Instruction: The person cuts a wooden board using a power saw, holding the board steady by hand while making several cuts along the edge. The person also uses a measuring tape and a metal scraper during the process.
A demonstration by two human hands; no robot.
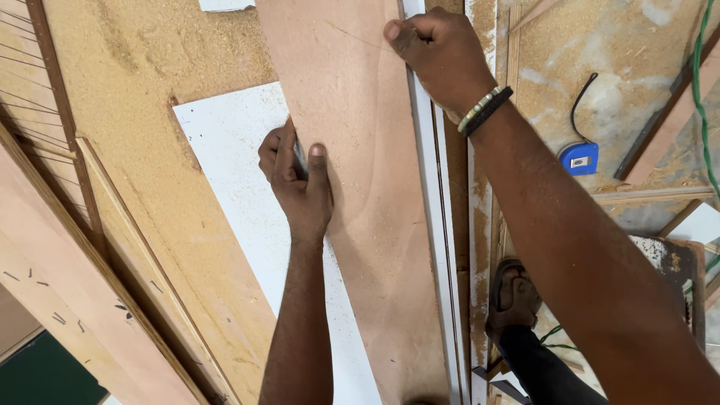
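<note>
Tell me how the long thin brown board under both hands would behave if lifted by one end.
The brown board looks thin and long, so it would probably sag. Likely light for its size. Sawdust nearby and the smooth white sheet beneath may let it slide.

Sawdust covers the pale chipboard floor [150,112] on the left. Far right lies a blue tape measure [578,158]; a green cord [703,90] runs beside it.

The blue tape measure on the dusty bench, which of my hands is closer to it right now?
Right. Your right hand grips the far right edge of the brown board, just left of the blue tape measure. Your left hand pinches the board's opposite edge, farther away.
</note>
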